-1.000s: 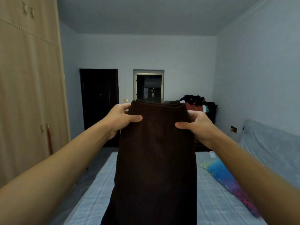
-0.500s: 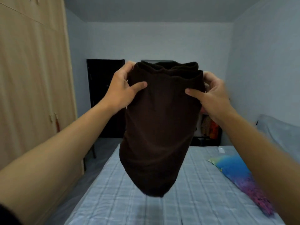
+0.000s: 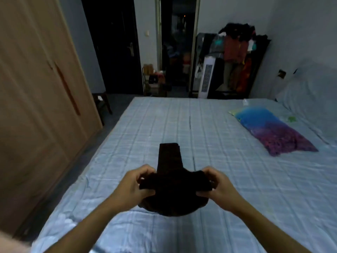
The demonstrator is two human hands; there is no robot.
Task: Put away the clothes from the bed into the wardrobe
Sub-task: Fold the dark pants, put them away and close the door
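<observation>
a second ago the dark brown knitted garment [image 3: 173, 185] hung at full length in front of the face, held up by its top edge; half a second ago it was gathered shorter, and now it has come down low over the pale blue checked bed [image 3: 228, 170], folded into a compact bundle with one narrow end stretched forward and lying on the sheet. that reads as folding nearly done, so the garment should soon be ready to carry to the tall light wooden wardrobe [image 3: 36, 106] on the left, whose doors look closed, so one hand will probably have to free itself to open them. the left hand [image 3: 135, 185] grips the bundle's left edge, fingers curled over the top and thumb under; the right hand [image 3: 213, 185] mirrors it on the right edge, pinching the cloth. the hands are apart, each clamped on its own side of the garment, both forearms reaching forward and slightly down from the bottom corners of the view. a blue and purple patterned pillow [image 3: 269, 132] lies well apart on the right side of the bed. no other loose clothes show on the bed, though the near part lies out of view.
</observation>
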